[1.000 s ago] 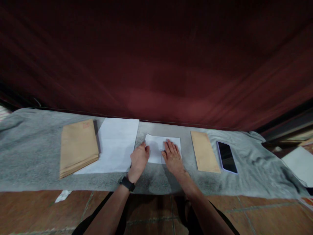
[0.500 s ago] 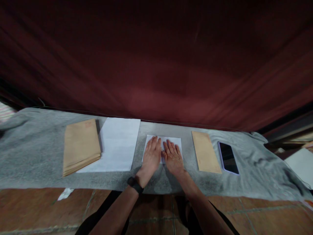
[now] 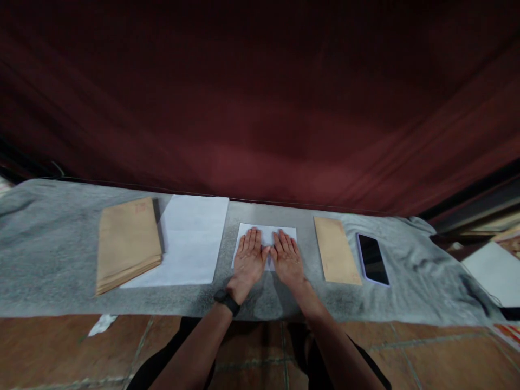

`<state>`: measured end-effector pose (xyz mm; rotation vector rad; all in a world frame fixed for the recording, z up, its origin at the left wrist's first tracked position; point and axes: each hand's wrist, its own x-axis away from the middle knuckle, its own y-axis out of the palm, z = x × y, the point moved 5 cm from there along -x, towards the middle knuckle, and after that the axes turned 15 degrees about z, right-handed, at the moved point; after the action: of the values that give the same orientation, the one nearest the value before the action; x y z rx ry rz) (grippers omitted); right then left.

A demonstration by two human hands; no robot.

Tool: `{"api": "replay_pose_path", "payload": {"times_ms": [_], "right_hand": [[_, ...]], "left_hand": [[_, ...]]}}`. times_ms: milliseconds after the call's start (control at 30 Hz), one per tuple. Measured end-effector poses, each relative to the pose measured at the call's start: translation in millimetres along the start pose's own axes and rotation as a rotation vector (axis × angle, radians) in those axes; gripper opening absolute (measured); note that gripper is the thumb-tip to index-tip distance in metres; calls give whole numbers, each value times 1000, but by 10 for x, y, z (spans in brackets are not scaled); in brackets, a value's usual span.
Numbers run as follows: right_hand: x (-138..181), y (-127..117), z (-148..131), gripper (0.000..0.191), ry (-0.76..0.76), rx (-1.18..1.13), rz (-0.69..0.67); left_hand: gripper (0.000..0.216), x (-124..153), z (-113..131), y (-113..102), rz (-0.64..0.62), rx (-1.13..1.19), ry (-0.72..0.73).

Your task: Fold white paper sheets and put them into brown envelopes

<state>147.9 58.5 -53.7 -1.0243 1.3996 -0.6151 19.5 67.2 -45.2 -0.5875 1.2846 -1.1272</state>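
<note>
Both palms lie flat on a folded white sheet of paper [image 3: 267,233] at the middle of the grey cloth. My left hand [image 3: 249,259] covers its left part, fingers stretched out and pointing away from me. On the right part rests my right hand [image 3: 286,259], also flat with fingers extended; the two thumbs nearly meet. Much of the paper is hidden under the hands. To the right of it lies a single brown envelope [image 3: 337,250]. Left of my hands are larger white paper sheets [image 3: 195,238], partly covered by a stack of brown envelopes [image 3: 129,238].
A phone [image 3: 372,259] with a purple edge lies right of the single envelope. Grey cloth [image 3: 49,254] covers the narrow surface, with a dark red panel [image 3: 260,119] behind it. A white scrap [image 3: 102,324] is on the tiled floor [image 3: 49,352]. White sheets [image 3: 493,273] sit far right.
My left hand has slid slightly left and nearer to me on the folded paper, its thumb now spread towards the right thumb. The whole view has shifted a little.
</note>
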Motion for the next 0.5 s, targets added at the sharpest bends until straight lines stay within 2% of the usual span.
{"api": "replay_pose_path", "payload": {"times_ms": [500], "right_hand": [[70,-93,550,55,105,107,32]], "left_hand": [[61,11,-282,-188,24,-109,-144]]}}
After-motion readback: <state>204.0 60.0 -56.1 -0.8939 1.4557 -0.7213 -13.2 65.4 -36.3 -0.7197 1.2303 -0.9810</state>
